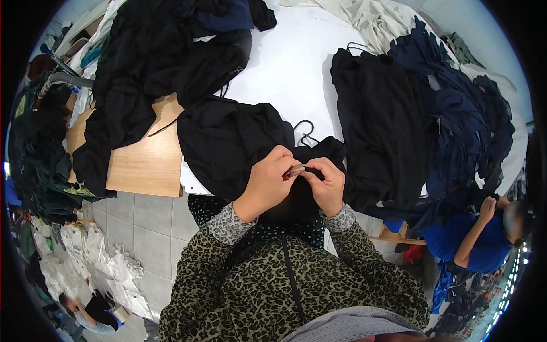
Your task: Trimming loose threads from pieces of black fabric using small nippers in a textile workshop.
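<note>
My left hand (266, 183) is closed around a small metal tool with a red part (293, 171), which looks like thread snips. Close beside it, my right hand (326, 187) pinches the edge of a black garment (233, 134) at the tool's tip. Whatever is between the fingertips is too small to make out. The garment lies bunched on the white table (285, 62) and hangs over its near edge toward my lap. A loop of black cord (305, 132) sticks out of it just beyond my hands.
Black garments (171, 57) are heaped at the far left, partly over a wooden tabletop (148, 159). At right lie a folded black garment (379, 119) and a dark blue pile (456, 114). A person in blue (470, 245) works at the right; another person (94, 313) is lower left.
</note>
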`<move>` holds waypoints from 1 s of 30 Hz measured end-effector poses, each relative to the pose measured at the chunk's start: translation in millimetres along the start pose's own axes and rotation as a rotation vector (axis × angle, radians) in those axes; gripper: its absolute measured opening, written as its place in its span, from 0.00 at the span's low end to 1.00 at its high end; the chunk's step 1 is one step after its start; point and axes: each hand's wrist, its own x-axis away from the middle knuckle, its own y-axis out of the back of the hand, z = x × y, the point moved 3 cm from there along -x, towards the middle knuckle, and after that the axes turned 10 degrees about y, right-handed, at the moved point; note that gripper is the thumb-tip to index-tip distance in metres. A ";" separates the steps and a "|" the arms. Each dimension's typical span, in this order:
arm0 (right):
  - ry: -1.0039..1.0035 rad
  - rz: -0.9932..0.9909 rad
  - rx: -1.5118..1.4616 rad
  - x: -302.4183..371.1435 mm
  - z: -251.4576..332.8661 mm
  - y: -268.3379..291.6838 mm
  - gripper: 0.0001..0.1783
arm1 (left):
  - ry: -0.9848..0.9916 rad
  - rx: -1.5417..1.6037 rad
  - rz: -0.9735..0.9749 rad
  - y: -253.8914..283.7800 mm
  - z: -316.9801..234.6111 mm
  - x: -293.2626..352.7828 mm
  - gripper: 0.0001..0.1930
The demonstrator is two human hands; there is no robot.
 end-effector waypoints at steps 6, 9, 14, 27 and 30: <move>0.072 -0.013 0.086 1.7 1.3 -2.1 0.11 | 0.020 -0.007 -0.028 -7.7 7.1 -2.8 0.06; 0.097 -0.008 0.102 0.2 1.9 -2.1 0.11 | 0.119 0.138 0.014 -9.7 18.1 -5.6 0.07; 0.086 -0.011 0.083 -0.8 2.9 -1.3 0.10 | 0.411 0.487 0.140 -10.2 29.3 -7.6 0.07; -0.079 -0.013 -0.048 -2.4 -4.9 3.3 0.08 | 0.184 0.039 0.175 29.0 -0.5 -7.0 0.18; -0.057 -0.013 -0.033 -3.0 -2.3 0.9 0.08 | 0.221 -0.097 0.323 28.0 -5.9 0.2 0.20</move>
